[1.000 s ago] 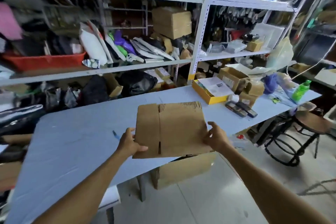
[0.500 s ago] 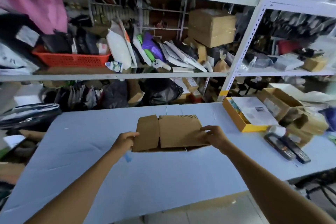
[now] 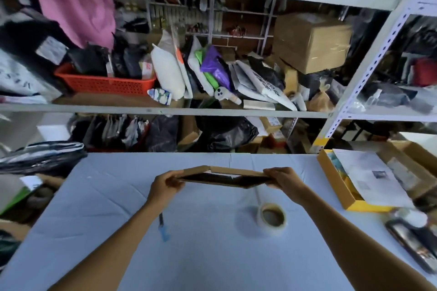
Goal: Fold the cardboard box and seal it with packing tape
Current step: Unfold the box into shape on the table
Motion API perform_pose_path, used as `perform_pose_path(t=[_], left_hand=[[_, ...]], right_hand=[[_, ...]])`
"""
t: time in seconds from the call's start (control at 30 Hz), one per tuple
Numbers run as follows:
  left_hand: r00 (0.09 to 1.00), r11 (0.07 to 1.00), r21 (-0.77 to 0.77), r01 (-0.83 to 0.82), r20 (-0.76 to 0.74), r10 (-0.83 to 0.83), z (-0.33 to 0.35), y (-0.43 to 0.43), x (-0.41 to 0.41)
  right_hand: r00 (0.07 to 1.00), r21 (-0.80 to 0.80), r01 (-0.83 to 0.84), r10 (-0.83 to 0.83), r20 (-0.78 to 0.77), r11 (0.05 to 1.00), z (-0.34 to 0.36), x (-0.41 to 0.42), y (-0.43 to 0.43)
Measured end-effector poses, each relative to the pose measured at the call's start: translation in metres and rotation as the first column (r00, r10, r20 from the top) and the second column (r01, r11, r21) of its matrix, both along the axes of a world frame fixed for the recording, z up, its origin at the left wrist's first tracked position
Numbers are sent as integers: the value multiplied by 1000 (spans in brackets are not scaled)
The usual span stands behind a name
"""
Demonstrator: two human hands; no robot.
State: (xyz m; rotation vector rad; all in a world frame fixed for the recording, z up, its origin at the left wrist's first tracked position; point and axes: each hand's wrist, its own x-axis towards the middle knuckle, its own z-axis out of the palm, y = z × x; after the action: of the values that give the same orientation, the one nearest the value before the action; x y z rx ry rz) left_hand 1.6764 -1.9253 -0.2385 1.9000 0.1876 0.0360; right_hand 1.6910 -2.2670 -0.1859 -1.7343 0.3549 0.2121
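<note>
The flattened cardboard box (image 3: 227, 183) was held over the middle of the pale blue table (image 3: 208, 260) and was seen edge-on, with a narrow dark gap open between its upper and lower panels. The left hand (image 3: 165, 188) gripped the left end of the box, fingers curled over the upper panel. The right hand (image 3: 285, 181) gripped the right end in the same manner. A roll of packing tape (image 3: 272, 218) lay flat on the table, nearer than the box and below its right end, apart from both hands; a clear strip extended from the roll towards the far side. A slim dark tool with a blue end (image 3: 163, 228) lay on the table just beside the left forearm; its type could not be determined. At the right edge of the table stood an open yellow box (image 3: 340, 192) holding printed sheets. Beyond the far edge, metal shelving (image 3: 165, 110) carried a red basket (image 3: 106, 83) at left and a taped brown carton (image 3: 312, 42) at right.
</note>
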Motion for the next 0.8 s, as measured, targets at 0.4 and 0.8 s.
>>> perform_pose_path(t=[0.4,0.8], left_hand=[[963,959,95,-268,12,268,-2,-23,30],[946,914,265,-308,-21,325,1,-14,30]], right_hand=[[998,226,-58,57,8,972,-9,73,-6],[969,102,-233,221,114,967,-18,78,22]])
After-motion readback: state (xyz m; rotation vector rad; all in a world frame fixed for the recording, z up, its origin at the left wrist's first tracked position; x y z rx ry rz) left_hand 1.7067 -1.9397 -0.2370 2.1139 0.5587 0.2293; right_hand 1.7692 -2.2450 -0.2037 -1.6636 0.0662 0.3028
